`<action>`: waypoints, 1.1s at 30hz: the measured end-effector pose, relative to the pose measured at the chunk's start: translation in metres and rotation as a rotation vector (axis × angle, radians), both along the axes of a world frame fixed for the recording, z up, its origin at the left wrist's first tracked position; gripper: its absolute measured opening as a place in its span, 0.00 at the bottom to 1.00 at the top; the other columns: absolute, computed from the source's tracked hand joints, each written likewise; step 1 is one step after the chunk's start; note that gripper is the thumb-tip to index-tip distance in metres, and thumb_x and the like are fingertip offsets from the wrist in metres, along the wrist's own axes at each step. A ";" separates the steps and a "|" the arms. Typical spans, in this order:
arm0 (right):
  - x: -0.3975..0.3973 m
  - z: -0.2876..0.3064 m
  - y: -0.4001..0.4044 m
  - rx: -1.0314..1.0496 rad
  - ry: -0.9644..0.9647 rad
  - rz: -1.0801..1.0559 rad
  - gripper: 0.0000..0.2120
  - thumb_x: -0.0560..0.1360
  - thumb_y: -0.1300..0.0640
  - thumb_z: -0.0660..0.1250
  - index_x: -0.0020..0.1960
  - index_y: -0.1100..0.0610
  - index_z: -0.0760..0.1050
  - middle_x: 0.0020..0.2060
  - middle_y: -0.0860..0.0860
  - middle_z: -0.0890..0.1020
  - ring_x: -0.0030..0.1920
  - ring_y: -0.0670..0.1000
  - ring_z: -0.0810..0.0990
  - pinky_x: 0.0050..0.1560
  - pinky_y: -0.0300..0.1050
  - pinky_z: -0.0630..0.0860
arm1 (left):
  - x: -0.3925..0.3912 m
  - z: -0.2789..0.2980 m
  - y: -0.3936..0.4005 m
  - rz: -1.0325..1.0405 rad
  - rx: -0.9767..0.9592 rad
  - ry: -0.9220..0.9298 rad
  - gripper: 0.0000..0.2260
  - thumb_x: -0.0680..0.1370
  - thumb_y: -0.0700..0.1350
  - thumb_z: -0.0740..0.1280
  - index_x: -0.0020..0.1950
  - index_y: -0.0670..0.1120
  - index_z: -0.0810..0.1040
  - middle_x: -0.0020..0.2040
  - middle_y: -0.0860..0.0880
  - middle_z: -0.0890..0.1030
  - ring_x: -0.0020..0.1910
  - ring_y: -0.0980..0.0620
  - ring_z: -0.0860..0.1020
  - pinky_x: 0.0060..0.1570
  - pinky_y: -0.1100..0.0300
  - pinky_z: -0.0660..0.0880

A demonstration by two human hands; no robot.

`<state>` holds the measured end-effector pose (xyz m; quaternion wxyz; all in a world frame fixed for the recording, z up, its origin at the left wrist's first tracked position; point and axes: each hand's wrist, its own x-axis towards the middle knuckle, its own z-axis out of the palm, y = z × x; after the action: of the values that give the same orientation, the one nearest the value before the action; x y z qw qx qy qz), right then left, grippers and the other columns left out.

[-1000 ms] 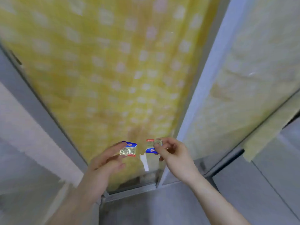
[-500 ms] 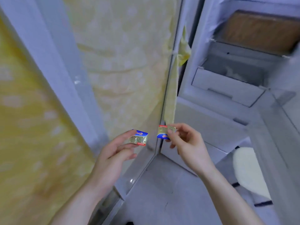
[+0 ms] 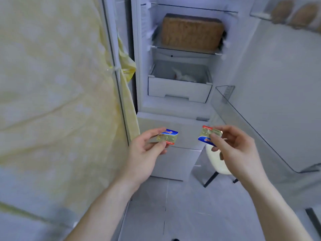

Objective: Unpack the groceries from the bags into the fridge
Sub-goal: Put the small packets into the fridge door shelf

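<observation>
Left hand: the left hand (image 3: 145,153) pinches a small foil packet (image 3: 167,137) between thumb and fingers, blue band uppermost, red band at the bottom.
Right hand: the right hand (image 3: 232,148) pinches a second foil packet (image 3: 209,135) the same way, turned over so red is on top and blue below.
Where the packets are: both are held in the air in front of the open fridge (image 3: 144,66), near each other but apart, below the level of its compartments.
Key relation: the white drawer (image 3: 178,89) and the glass shelf (image 3: 184,50) carrying a brown block (image 3: 191,32) lie straight ahead and above both hands; the left packet sits more in line with the drawer, while the right one is nearer the door bin (image 3: 224,94).
Step in hand: probably carrying the packets to a spot inside; neither is yet placed.
Next move needs: a forward and upward reach from either hand.
</observation>
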<state>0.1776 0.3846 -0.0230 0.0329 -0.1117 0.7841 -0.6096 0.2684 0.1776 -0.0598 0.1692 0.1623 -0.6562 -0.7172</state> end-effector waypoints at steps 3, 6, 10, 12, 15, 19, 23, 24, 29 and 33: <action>-0.027 0.011 0.019 -0.004 0.049 -0.090 0.05 0.78 0.60 0.72 0.49 0.50 0.83 0.38 0.46 0.87 0.31 0.42 0.81 0.36 0.36 0.74 | -0.043 0.006 0.009 -0.048 -0.017 0.026 0.13 0.80 0.33 0.69 0.62 0.45 0.82 0.52 0.51 0.88 0.51 0.49 0.86 0.49 0.61 0.81; -0.060 0.017 0.031 0.028 0.082 -0.147 0.06 0.78 0.61 0.72 0.48 0.49 0.82 0.41 0.48 0.87 0.32 0.42 0.82 0.32 0.33 0.75 | -0.083 0.012 0.018 -0.079 -0.024 0.048 0.12 0.79 0.34 0.70 0.61 0.45 0.82 0.51 0.51 0.88 0.49 0.49 0.87 0.51 0.60 0.81; -0.104 0.026 0.043 0.092 0.083 -0.167 0.08 0.77 0.62 0.72 0.50 0.49 0.81 0.45 0.48 0.87 0.36 0.44 0.86 0.34 0.35 0.77 | -0.138 0.020 0.023 -0.134 -0.079 0.060 0.13 0.78 0.33 0.71 0.60 0.45 0.81 0.55 0.53 0.86 0.49 0.45 0.87 0.55 0.54 0.82; -0.122 0.029 0.046 0.164 0.087 -0.168 0.11 0.78 0.63 0.71 0.51 0.47 0.81 0.47 0.46 0.87 0.38 0.46 0.87 0.41 0.45 0.81 | -0.167 0.024 0.023 -0.167 -0.131 0.076 0.15 0.78 0.33 0.72 0.60 0.48 0.80 0.57 0.52 0.84 0.48 0.42 0.87 0.58 0.47 0.82; -0.146 0.035 0.048 0.307 0.097 -0.176 0.13 0.77 0.63 0.71 0.52 0.45 0.81 0.47 0.42 0.86 0.38 0.47 0.87 0.50 0.56 0.84 | -0.214 0.036 0.023 -0.260 -0.238 0.089 0.17 0.77 0.34 0.72 0.62 0.50 0.79 0.58 0.52 0.82 0.47 0.44 0.87 0.58 0.46 0.81; -0.178 0.041 0.047 0.477 0.059 -0.184 0.14 0.74 0.62 0.70 0.49 0.42 0.82 0.45 0.40 0.85 0.42 0.49 0.88 0.52 0.56 0.84 | -0.288 0.049 0.024 -0.416 -0.464 0.067 0.17 0.76 0.35 0.72 0.58 0.54 0.79 0.58 0.53 0.82 0.47 0.42 0.86 0.54 0.47 0.81; -0.211 0.037 0.041 0.656 0.007 -0.191 0.14 0.74 0.61 0.68 0.49 0.43 0.83 0.46 0.42 0.85 0.45 0.46 0.84 0.43 0.42 0.77 | -0.352 0.056 0.036 -0.503 -0.746 0.079 0.13 0.76 0.36 0.68 0.55 0.51 0.80 0.53 0.54 0.81 0.41 0.54 0.82 0.40 0.66 0.76; -0.219 0.036 0.039 0.713 -0.010 -0.188 0.14 0.74 0.62 0.68 0.51 0.44 0.83 0.46 0.42 0.84 0.44 0.42 0.81 0.39 0.40 0.73 | -0.365 0.058 0.040 -0.526 -0.817 0.079 0.12 0.76 0.36 0.67 0.55 0.50 0.80 0.53 0.54 0.81 0.41 0.55 0.80 0.39 0.68 0.73; -0.252 0.017 0.039 0.840 -0.120 -0.209 0.07 0.75 0.56 0.71 0.51 0.49 0.84 0.46 0.47 0.86 0.45 0.46 0.81 0.36 0.38 0.70 | -0.412 0.056 0.064 -0.691 -1.147 0.057 0.10 0.75 0.38 0.68 0.55 0.46 0.81 0.54 0.48 0.83 0.52 0.46 0.81 0.52 0.53 0.80; -0.264 0.002 0.040 0.935 -0.157 -0.181 0.08 0.75 0.58 0.72 0.52 0.56 0.86 0.44 0.54 0.86 0.48 0.55 0.83 0.38 0.39 0.74 | -0.428 0.065 0.077 -0.707 -1.417 0.068 0.09 0.74 0.38 0.69 0.54 0.44 0.82 0.50 0.47 0.83 0.47 0.46 0.82 0.45 0.53 0.82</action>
<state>-0.0861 0.4243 -0.0213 0.0855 0.0302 0.9758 -0.1988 -0.1594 0.2550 0.0049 0.0141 -0.2241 -0.9637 -0.1444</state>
